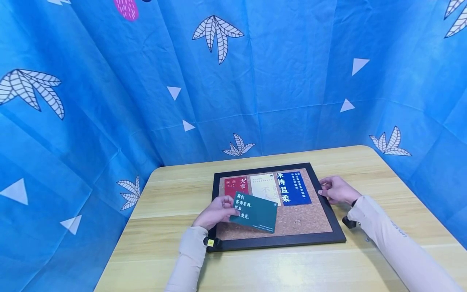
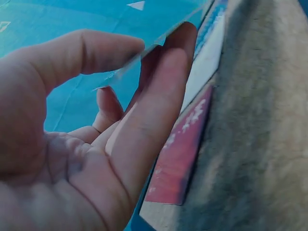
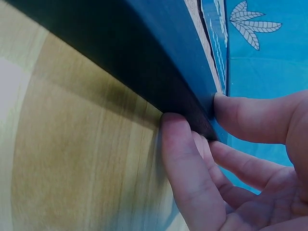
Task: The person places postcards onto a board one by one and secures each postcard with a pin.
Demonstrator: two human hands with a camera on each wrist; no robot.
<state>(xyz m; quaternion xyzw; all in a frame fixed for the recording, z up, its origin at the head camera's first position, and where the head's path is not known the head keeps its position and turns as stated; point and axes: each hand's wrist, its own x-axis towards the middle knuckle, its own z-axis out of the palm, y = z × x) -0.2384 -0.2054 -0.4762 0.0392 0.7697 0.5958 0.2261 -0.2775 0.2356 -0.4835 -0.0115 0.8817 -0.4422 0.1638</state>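
Between thumb and fingers my left hand (image 1: 216, 213) pinches a dark green postcard (image 1: 258, 215) with white lettering, tilted over the lower left of a black-framed corkboard (image 1: 306, 221). In the left wrist view the postcard (image 2: 154, 46) appears nearly edge-on. My right hand (image 1: 337, 190) grips the board's right edge, its thumb on top of the frame (image 3: 163, 57) and fingertips against the outer side. Along the upper cork lie a red card (image 1: 233, 185), a cream card (image 1: 263, 187) and a blue card (image 1: 298, 190). The green postcard hides the lower part of the red and cream cards.
The corkboard lies flat on a light wooden table (image 1: 160, 219). Behind and at both sides hangs a blue curtain (image 1: 284, 81) with white leaf and triangle prints. Dark straps with small devices sit on both wrists.
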